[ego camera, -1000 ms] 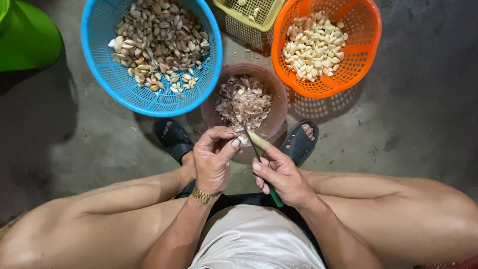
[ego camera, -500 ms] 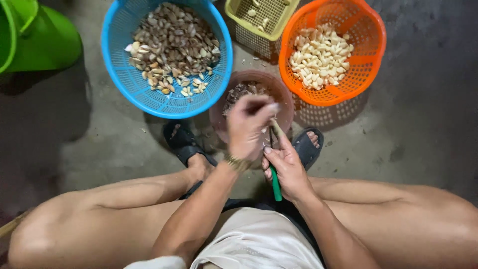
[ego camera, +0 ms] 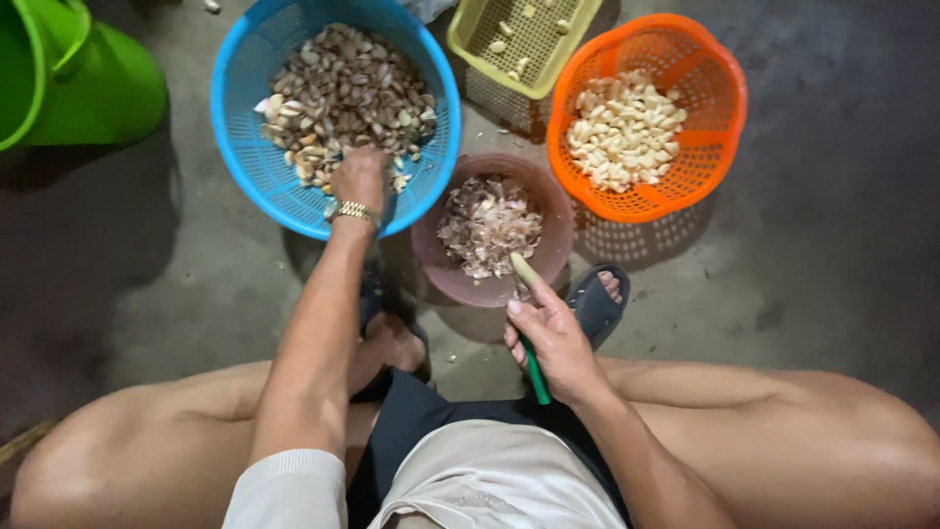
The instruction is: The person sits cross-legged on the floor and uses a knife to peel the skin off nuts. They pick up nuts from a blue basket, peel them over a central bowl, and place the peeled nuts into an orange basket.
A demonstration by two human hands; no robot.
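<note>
My left hand [ego camera: 360, 179] is down in the blue basket [ego camera: 257, 162] at far left, fingers curled into the heap of unpeeled garlic cloves [ego camera: 343, 88]. I can't tell if they've actually closed on 1 yet, since the fingertips are buried. My right hand [ego camera: 553, 338] sits nearer to me, wrapped around a green-handled knife [ego camera: 535, 370], with a pale clove [ego camera: 523, 266] pinched up at the thumb, right over the near edge of the brown bowl [ego camera: 553, 201] full of papery skins [ego camera: 488, 223].

Way I'd play this bit: grab just 1 clove, a fat one near the basket's near rim, and lift it clean so nothing spills over the side. Keep the blade pointed away from the left wrist as it travels back. Peeled ones belong in the orange basket [ego camera: 720, 118] at far right, which holds the peeled cloves [ego camera: 625, 129]. The yellow basket [ego camera: 563, 44] and green bucket [ego camera: 88, 83] sit far off.
</note>
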